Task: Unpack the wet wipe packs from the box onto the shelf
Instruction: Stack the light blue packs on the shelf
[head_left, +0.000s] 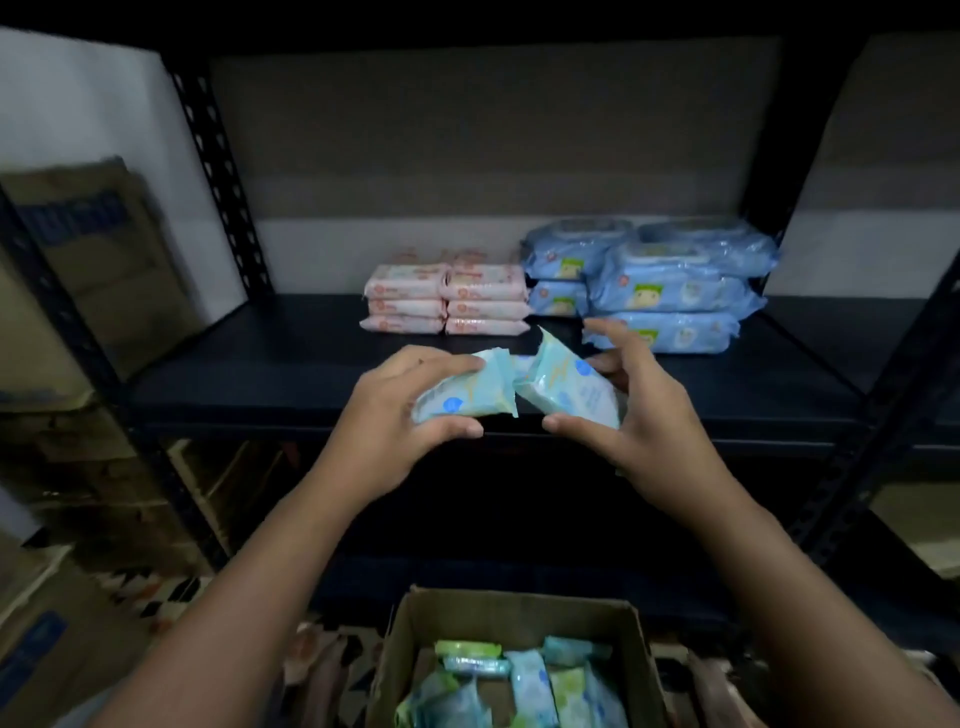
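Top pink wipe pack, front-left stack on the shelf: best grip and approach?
Judging by its pose, grip the top pink pack across its short width, fingers on top, thumb on the front edge, coming from the open shelf front. It lies flat, long side facing out; the neighbouring pink stack seems to block its right end.

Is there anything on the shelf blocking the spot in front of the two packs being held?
Nothing visible: the shelf is bare ahead of both packs; pink stacks sit farther back.
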